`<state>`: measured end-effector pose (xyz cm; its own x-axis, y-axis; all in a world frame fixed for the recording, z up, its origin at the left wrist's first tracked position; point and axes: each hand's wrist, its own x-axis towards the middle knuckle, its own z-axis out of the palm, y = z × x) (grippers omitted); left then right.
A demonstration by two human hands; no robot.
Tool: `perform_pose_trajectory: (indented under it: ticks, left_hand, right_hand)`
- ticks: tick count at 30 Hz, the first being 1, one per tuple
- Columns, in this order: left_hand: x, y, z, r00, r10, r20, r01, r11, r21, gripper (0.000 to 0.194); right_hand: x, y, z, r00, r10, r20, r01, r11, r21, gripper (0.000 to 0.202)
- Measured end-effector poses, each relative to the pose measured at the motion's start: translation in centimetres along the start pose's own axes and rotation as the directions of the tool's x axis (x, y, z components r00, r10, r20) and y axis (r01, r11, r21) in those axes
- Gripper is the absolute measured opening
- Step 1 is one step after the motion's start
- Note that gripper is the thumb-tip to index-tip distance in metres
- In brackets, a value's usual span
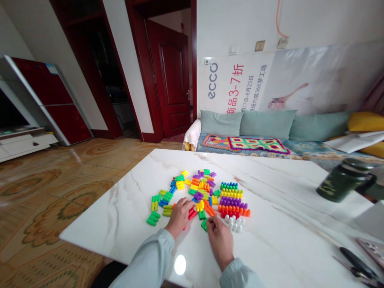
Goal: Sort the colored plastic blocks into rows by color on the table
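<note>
The red, rod-shaped plastic pieces (191, 214) lie on the table just by the fingertips of my left hand (179, 216). I have those fingers bent and drawn in narrowly over them; from this far off I cannot tell whether they grip one or only touch. My right hand (220, 239) is curled, thumb and fingers close together, beside some green, rod-shaped plastic pieces (204, 225); whether it holds anything is hidden from me.

Beyond both hands I see a loose spread of small multicoloured plastic pieces (180, 185), many side by side in short groups. Right of that spread, nearer my right hand, similar pieces stand in rows by colour: blue and green farthest, then yellow, purple, orange and red, with a white plastic cluster (235, 224) nearest me.

All this rests on a white, marble-patterned table (120, 224). Farther right stands a dark green, lidded mug (345, 180). Past the table I get a sofa with pale blue-green fabric cushions (267, 124) and a dark red panelled door (171, 76).
</note>
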<state>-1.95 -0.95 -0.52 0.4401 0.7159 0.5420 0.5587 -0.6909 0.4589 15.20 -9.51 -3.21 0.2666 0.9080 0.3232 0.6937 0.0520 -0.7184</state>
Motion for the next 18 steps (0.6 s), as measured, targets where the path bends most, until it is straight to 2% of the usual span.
perform_pose_trajectory:
  ticks: [5,14,18]
  left_hand:
    - [1.5,0.1,-0.4,0.998,-0.021,-0.061,0.018,0.999,-0.047,0.044]
    - [4.9,2.5,-2.2,0.973,-0.062,-0.224,0.038,0.993,-0.112,0.032]
    - [5.2,2.4,-1.5,0.963,-0.084,-0.256,0.047,0.988,-0.148,0.028]
  right_hand:
    - [-0.1,0.2,0.2,1.0,0.018,0.018,-0.018,1.0,-0.024,0.019]
    - [0.0,0.2,0.2,1.0,0.008,-0.002,-0.008,1.0,-0.029,0.019]
    - [0.0,0.2,0.2,1.0,0.001,-0.008,-0.001,1.0,-0.03,0.019]
